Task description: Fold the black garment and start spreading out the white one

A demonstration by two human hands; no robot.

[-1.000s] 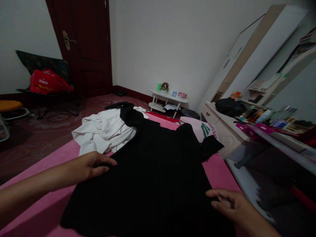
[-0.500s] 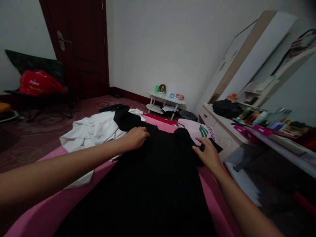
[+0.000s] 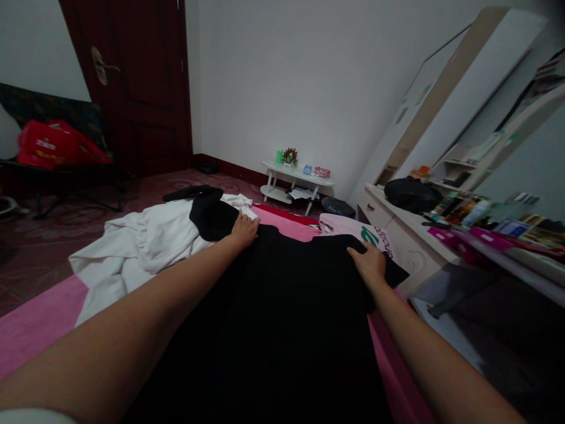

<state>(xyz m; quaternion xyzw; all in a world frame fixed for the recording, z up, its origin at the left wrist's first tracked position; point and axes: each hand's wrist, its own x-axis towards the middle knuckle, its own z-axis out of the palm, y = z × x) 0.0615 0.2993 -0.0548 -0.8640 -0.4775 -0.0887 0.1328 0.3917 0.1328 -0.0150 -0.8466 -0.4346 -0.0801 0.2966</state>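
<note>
A black shirt (image 3: 291, 294) lies spread flat on the pink bed (image 3: 39, 330). My left hand (image 3: 244, 228) rests at the shirt's far left shoulder, fingers curled down onto the fabric. My right hand (image 3: 368, 263) presses on the far right shoulder beside the right sleeve, its fingers closed on the cloth. Both arms stretch out over the shirt.
A crumpled white garment (image 3: 141, 247) lies left of the shirt. A pink garment with green print (image 3: 362, 232) sits at the far right of the bed. A dresser (image 3: 410, 235) with a black bag and clutter stands right. A small white table (image 3: 298, 179) stands beyond.
Both hands went from the shirt's near hem up to its shoulders, then spread slightly further out. The view leaned forward over the bed.
</note>
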